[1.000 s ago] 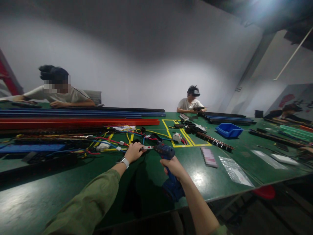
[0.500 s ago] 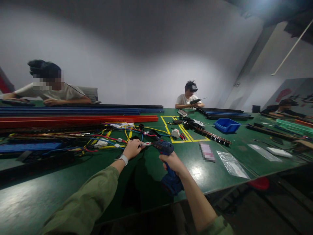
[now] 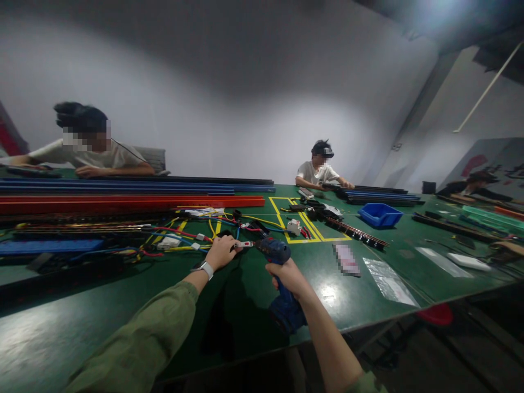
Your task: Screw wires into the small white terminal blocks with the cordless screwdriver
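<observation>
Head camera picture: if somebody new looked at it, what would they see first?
Probably the blue power drill in the right hand, near the middle, its tip close to a small pale part in the left hand. Next might be the long orange-red bar across the left of the green table, and the bright blue bin farther right.

- Green worktable (image 3: 155, 289): spreads beneath and around the grip of the right hand (image 3: 291, 275).
- Yellow tape outlines (image 3: 327, 240): stuck to the worktable beyond that grip.
- White breaker-like block (image 3: 293, 226): within the tape, just beyond the grip.
- Blue plastic bin (image 3: 380, 216): farther beyond, to the right.
- Clear plastic bag (image 3: 389, 281): right of the grip.
- Coloured wires (image 3: 188, 248): left of the grip, tangled.
- Red-orange channel (image 3: 135, 203): well beyond, leftward.
</observation>
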`<state>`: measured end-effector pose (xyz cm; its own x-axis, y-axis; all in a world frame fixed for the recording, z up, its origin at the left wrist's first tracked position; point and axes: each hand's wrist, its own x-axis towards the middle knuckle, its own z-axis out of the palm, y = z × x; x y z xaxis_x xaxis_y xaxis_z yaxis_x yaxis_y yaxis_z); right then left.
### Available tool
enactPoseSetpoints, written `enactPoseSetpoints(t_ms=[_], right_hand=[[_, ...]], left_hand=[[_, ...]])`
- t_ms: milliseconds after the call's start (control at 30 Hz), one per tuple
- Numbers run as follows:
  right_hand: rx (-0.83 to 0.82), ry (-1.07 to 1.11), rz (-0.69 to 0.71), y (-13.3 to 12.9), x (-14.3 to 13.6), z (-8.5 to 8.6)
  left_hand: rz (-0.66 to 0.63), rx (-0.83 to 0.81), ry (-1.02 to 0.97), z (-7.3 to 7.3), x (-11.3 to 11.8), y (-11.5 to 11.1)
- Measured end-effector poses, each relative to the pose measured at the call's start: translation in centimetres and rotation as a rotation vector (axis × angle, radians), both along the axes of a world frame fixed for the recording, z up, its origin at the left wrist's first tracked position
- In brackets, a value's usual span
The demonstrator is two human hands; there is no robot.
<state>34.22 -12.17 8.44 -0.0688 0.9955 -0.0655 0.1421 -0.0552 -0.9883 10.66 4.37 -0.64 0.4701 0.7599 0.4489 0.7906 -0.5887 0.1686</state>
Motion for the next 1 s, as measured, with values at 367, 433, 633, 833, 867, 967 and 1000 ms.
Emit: enactPoseSetpoints(t_ms=[367,433,633,833,867,967,1000], right_hand=[[0.03,-0.022,0.01,0.28,-0.05,-0.28],[0.029,-0.028,0.006,0.23,-0.07,-0.23],[-0.003,-0.035,-0.002,0.17,-0.08,-0.13],[0.021,-0.025,0.006,0.1,-0.15,-0.06],[0.018,-0.022,0.002,0.04,-0.18,0.0],[-0.003,-0.011,-0.018,-0.21,-0.36,0.33],[-0.008,-0.007,-0.023,-0.31,-0.43,0.47]], left_hand=[[0.005,-0.018,-0.007,-0.35,-0.06,0.33],[0.003,-0.017,-0.008,-0.31,-0.06,0.29],[0.0,-0.001,-0.011,-0.39,-0.07,0.27],[-0.01,0.004,-0.018,-0.4,-0.08,0.31],[-0.012,0.005,-0.017,-0.37,-0.09,0.31],[-0.005,0.001,-0.012,-0.26,-0.11,0.26],[-0.003,-0.003,-0.009,-0.23,-0.11,0.24]])
